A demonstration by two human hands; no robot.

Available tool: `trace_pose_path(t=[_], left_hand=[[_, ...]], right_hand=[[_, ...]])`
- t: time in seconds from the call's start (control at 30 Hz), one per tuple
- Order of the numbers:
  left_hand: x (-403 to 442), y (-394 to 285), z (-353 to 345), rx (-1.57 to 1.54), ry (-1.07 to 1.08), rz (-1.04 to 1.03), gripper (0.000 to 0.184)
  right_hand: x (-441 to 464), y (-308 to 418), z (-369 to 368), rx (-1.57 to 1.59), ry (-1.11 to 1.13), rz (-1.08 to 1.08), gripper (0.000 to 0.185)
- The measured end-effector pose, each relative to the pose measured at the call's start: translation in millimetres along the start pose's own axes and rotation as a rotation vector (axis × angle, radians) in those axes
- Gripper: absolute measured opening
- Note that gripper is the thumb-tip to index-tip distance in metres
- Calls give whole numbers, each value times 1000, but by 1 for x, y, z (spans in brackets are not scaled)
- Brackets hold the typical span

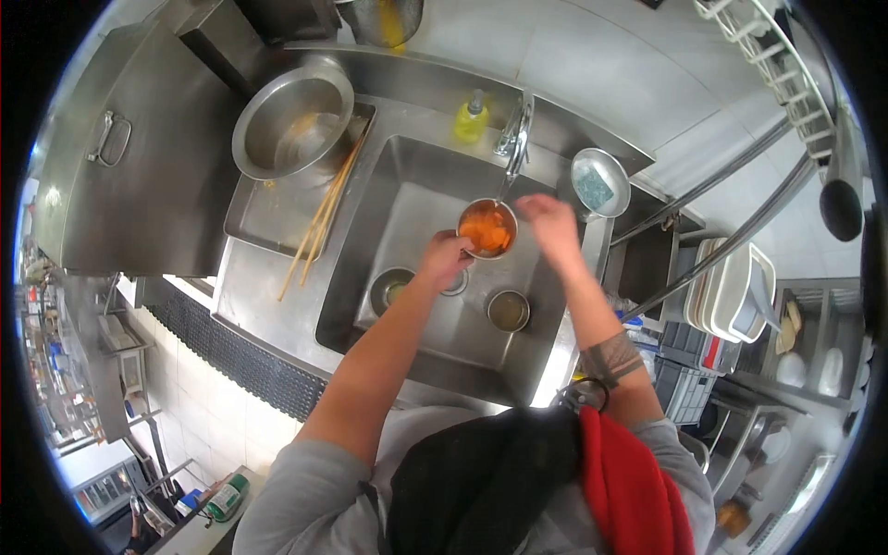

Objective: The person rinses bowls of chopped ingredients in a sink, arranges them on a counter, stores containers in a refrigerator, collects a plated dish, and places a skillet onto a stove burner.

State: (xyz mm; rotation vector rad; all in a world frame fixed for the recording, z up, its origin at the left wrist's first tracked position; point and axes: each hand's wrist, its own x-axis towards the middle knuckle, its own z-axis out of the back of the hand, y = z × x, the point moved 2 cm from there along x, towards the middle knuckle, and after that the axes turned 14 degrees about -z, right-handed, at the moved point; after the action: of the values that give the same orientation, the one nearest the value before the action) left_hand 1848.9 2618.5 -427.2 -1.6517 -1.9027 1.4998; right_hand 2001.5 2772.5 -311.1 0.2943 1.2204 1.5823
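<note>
My left hand [448, 257] grips the rim of a small metal bowl [467, 242] and holds it over the sink [421, 199]. Orange pieces, possibly carrot, lie in the bowl [488, 229]. Just above the bowl is the faucet [520, 148], its spout pointing down at the far rim. To the right of the bowl, my right hand [549, 225] hovers with loosely extended fingers, slightly blurred and apart from the bowl, nothing visible in it. Two more small metal bowls stand on the sink floor, one at the left [392, 290] and one with cloudy liquid at the right [509, 312].
Left of the sink, a large metal bowl [250, 139] and long wooden chopsticks [319, 222] rest on a metal tray [250, 217]. Behind stands a yellow bottle [471, 120]. At right are a metal container with bluish contents [594, 190], hoses [731, 231] and stacked white trays [726, 291].
</note>
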Motion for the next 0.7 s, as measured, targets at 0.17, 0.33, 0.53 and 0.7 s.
trace_pose_path(t=[0.17, 0.33, 0.53, 0.7], left_hand=[[4, -8, -7, -100, -131, -69, 57], [6, -13, -8, -109, -152, -64, 60], [3, -26, -5, 135, -269, -93, 67], [-19, -69, -34, 713, -278, -185, 75]], right_hand=[[83, -22, 18, 363, 1, -213, 18], [119, -8, 1, 104, -235, -66, 20], [58, -1, -39, 138, 356, 42, 23], [50, -78, -108, -273, 99, 183, 42]])
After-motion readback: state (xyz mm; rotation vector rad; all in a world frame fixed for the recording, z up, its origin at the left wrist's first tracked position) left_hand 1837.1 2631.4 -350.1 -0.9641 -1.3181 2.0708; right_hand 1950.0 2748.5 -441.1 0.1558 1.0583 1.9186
